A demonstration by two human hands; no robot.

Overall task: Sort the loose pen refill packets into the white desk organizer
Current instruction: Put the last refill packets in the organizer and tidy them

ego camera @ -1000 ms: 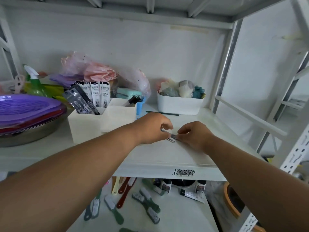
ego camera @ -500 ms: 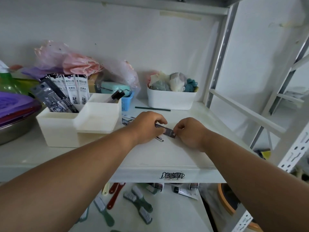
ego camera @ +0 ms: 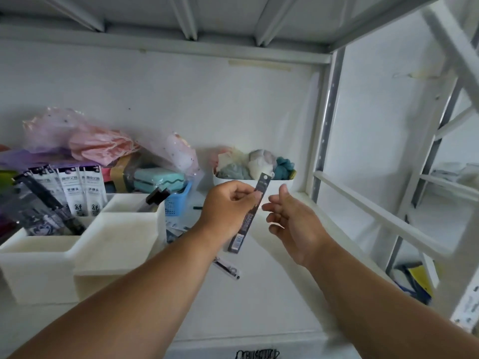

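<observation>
The left hand (ego camera: pixel 228 206) is raised above the shelf (ego camera: pixel 280 294) with its fingers curled, and its grip pinches a long dark refill packet (ego camera: pixel 250 216) between thumb and fingertips at about a third of the way down from the top. The packet stands nearly upright, tilted a little so that its top end leans right and away from the grip, rising above the knuckles in front of the white tub (ego camera: pixel 280 183) at the back; its lower end, with a pale barcode label, hangs below the grip and clear of the shelf. The right hand (ego camera: pixel 293 221) hovers just to the right of the packet, palm turned toward it, fingers loosely spread and relaxed, holding nothing and not touching the packet. Below the left wrist, another loose packet (ego camera: pixel 228 268) lies flat on the shelf, and a few more loose packets (ego camera: pixel 176 230) lie partly hidden to the left of the forearm. Further left of the grip stands the white desk organizer (ego camera: pixel 116 244); its near compartments show nothing inside, while the far left compartment holds upright refill packets (ego camera: pixel 77 187) with white and dark labels. A blue basket (ego camera: pixel 178 200) sits between the organizer and the grip, behind them.
</observation>
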